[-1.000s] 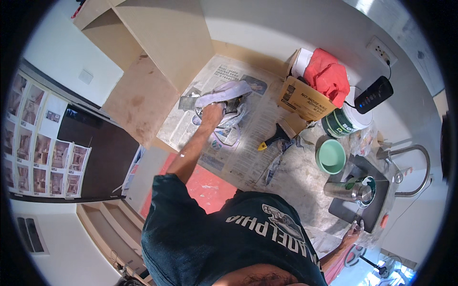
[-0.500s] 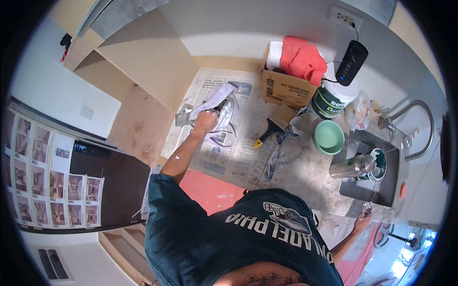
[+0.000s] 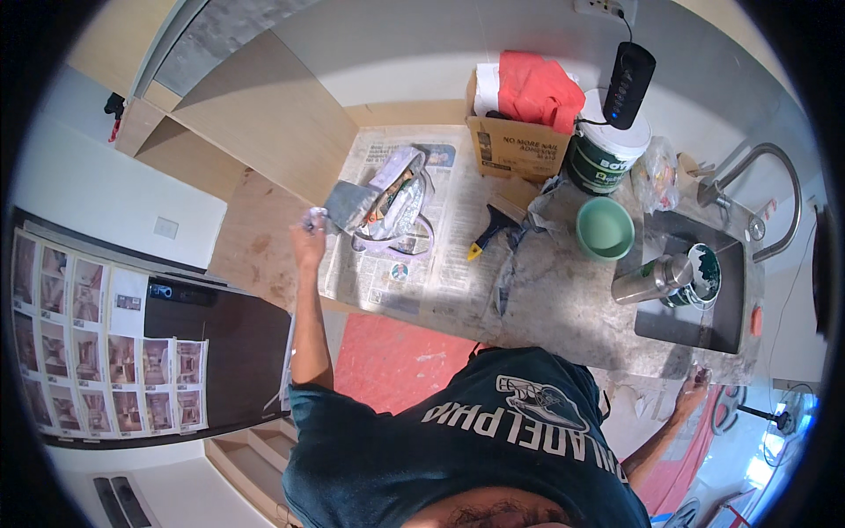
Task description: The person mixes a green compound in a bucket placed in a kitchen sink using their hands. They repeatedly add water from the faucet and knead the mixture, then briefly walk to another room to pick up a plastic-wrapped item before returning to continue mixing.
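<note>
At the counter's left end, my left hand [image 3: 308,236] is closed around the handle of a wide putty knife [image 3: 350,204]. Its flat grey blade points right, over the near side of a lilac bag [image 3: 398,167]. The bag lies gaping on newspaper [image 3: 449,216], with silvery and coloured contents showing; its strap loops toward the front. Far to the right, my right hand [image 3: 694,392] is at the counter's front edge, below the sink; its fingers are too small and dim to read.
A wide brush [image 3: 497,224] with a black and yellow handle lies mid-counter. Behind stand a cardboard box [image 3: 519,150] with red cloth and a white-lidded bucket [image 3: 603,163]. A green bowl [image 3: 606,229], steel flask [image 3: 651,280] and paint pail [image 3: 704,273] are around the sink [image 3: 731,330].
My left hand has come out of the bag and moved left and toward me, taking hold of the putty knife. The whole view has shifted slightly; my right hand stays by the counter edge.
</note>
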Motion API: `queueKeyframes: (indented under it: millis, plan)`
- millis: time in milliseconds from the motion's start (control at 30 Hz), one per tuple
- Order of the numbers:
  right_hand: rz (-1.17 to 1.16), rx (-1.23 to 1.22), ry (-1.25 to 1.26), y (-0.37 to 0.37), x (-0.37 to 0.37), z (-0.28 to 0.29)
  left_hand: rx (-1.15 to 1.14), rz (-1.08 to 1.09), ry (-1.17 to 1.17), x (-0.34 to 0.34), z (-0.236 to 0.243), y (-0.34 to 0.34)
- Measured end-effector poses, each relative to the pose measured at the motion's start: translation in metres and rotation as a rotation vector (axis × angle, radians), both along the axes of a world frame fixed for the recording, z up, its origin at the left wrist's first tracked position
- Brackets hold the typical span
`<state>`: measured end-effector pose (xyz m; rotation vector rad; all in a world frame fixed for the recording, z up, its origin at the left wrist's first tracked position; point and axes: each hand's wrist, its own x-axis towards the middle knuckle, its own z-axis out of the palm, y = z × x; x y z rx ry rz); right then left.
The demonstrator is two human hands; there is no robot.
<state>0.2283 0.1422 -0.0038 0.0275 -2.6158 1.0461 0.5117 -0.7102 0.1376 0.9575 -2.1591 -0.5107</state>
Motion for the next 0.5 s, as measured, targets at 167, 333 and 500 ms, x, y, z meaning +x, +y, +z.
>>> queueKeyframes:
  millis: [167,333,500]
  plan:
    - [0.05,-0.042,0.105,-0.03,-0.019,0.1,0.415,-0.061,0.286,-0.029,0.063,0.1]
    - [0.234,-0.059,0.199,-0.051,-0.073,0.187,0.141,-0.272,0.329,-0.12,0.124,0.269]
    - [0.577,-0.164,0.261,-0.061,-0.106,0.29,-0.194,-0.751,0.251,-0.223,0.166,0.481]
